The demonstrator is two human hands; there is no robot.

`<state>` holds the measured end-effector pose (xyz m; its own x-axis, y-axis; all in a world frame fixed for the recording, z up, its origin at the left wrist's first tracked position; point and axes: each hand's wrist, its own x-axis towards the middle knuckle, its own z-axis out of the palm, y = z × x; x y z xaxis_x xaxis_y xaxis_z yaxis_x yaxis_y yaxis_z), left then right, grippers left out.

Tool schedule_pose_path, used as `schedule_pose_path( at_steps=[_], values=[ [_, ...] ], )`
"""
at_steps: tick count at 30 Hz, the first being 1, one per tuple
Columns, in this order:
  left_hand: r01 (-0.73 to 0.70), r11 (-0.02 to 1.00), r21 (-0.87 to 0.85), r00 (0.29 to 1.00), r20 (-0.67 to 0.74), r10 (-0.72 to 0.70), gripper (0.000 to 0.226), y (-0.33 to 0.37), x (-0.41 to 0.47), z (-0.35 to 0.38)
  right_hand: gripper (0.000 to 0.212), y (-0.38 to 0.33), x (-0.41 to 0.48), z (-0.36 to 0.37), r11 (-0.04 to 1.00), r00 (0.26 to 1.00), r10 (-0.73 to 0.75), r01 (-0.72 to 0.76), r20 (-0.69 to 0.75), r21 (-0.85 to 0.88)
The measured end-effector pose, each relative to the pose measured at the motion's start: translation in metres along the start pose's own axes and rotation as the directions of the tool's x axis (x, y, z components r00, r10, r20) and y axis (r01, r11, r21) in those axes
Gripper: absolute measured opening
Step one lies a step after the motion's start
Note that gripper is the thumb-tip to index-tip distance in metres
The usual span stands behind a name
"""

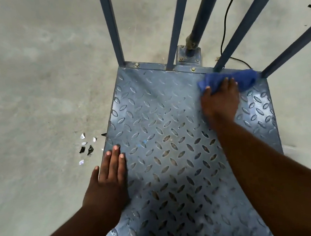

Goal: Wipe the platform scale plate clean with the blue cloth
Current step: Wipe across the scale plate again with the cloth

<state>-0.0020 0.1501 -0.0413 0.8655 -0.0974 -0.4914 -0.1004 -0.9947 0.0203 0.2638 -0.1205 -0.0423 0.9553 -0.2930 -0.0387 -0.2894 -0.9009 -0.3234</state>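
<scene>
Diamond-tread steel plate (pixel 172 135), crumpled cloth (pixel 243 80).

I see a warehouse or workshop: bare concrete floor (pixel 29 74), a steel platform scale plate (pixel 174 154) with blue rails (pixel 111 25).

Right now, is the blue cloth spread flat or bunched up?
Bunched. The blue cloth sits crumpled under the right hand at the scale plate's far right corner.
</scene>
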Motion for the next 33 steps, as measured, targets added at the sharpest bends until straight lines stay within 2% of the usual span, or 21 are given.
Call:
schedule_pose_path(
  at_steps=[2,3,5,7,8,9,10,11,12,14,16,21,23,25,28,30,31,32,33],
  values=[
    [0.017,1.000,0.001,1.000,0.015,-0.017,0.100,-0.003,0.002,-0.001,0.070,-0.048,-0.025,0.017,0.971,0.971,-0.238,0.238,0.011,-0.003],
    [0.024,0.999,-0.033,0.999,0.030,-0.023,0.116,0.000,0.003,-0.004,0.067,-0.073,-0.040,0.026,0.923,0.923,-0.384,0.384,0.030,0.027],
    [0.056,0.997,-0.052,0.998,0.036,-0.054,0.139,0.002,0.006,-0.012,0.061,-0.112,-0.066,0.042,0.778,0.775,-0.628,0.621,0.075,0.098],
    [0.058,0.998,-0.004,0.994,0.091,-0.057,0.137,0.001,0.006,-0.009,0.057,-0.134,-0.076,0.051,0.647,0.643,-0.761,0.740,0.093,0.183],
    [0.036,0.999,-0.008,0.996,0.084,-0.035,0.142,-0.002,0.007,-0.012,0.057,-0.137,-0.074,0.055,0.620,0.616,-0.782,0.756,0.093,0.210],
    [-0.009,1.000,0.000,0.997,0.077,0.009,0.151,-0.006,0.006,-0.015,0.056,-0.138,-0.073,0.058,0.614,0.611,-0.787,0.758,0.089,0.220],
    [-0.041,0.999,-0.008,0.991,0.129,0.042,0.155,-0.010,0.003,-0.018,0.055,-0.137,-0.072,0.058,0.614,0.614,-0.786,0.760,0.073,0.214],
    [-0.033,0.996,-0.085,0.980,0.193,0.049,0.152,-0.013,-0.001,-0.019,0.054,-0.134,-0.072,0.057,0.619,0.620,-0.782,0.759,0.066,0.203],
    [-0.010,0.984,-0.179,0.979,0.198,0.045,0.143,-0.015,-0.005,-0.021,0.055,-0.134,-0.074,0.055,0.623,0.623,-0.779,0.759,0.068,0.187],
    [-0.006,0.960,-0.280,0.998,0.060,0.024,0.118,-0.012,-0.009,-0.021,0.056,-0.137,-0.076,0.055,0.631,0.626,-0.775,0.762,0.085,0.146],
    [-0.024,0.949,-0.313,0.996,-0.094,-0.006,0.103,-0.007,-0.012,-0.008,0.057,-0.138,-0.076,0.057,0.648,0.642,-0.762,0.753,0.088,0.115],
    [0.003,0.946,-0.323,0.954,-0.283,-0.100,0.093,0.003,-0.010,0.011,0.063,-0.144,-0.079,0.060,0.765,0.764,-0.643,0.643,0.048,0.018],
    [0.032,0.950,-0.312,0.950,-0.285,-0.126,0.092,0.006,-0.009,0.013,0.064,-0.144,-0.087,0.061,0.756,0.754,-0.652,0.654,0.073,-0.004],
    [0.055,0.946,-0.319,0.947,-0.285,-0.151,0.091,0.007,-0.010,0.014,0.062,-0.134,-0.108,0.058,0.651,0.643,-0.756,0.758,0.121,0.039],
    [0.059,0.944,-0.326,0.938,-0.305,-0.164,0.088,0.006,-0.008,0.015,0.058,-0.101,-0.152,0.044,0.384,0.348,-0.910,0.912,0.225,0.145],
    [0.063,0.942,-0.330,0.930,-0.324,-0.175,0.087,0.005,-0.010,0.017,0.057,-0.082,-0.154,0.034,0.218,0.154,-0.939,0.959,0.307,0.184],
    [0.070,0.945,-0.321,0.929,-0.325,-0.179,0.087,0.006,-0.009,0.017,0.058,-0.080,-0.139,0.033,0.163,0.097,-0.938,0.971,0.332,0.177],
    [0.075,0.948,-0.309,0.933,-0.315,-0.176,0.088,0.006,-0.009,0.016,0.058,-0.083,-0.119,0.036,0.169,0.110,-0.934,0.975,0.341,0.147],
    [0.078,0.950,-0.304,0.936,-0.307,-0.175,0.089,0.006,-0.008,0.015,0.059,-0.090,-0.094,0.040,0.249,0.204,-0.928,0.962,0.311,0.111]
  ],
)
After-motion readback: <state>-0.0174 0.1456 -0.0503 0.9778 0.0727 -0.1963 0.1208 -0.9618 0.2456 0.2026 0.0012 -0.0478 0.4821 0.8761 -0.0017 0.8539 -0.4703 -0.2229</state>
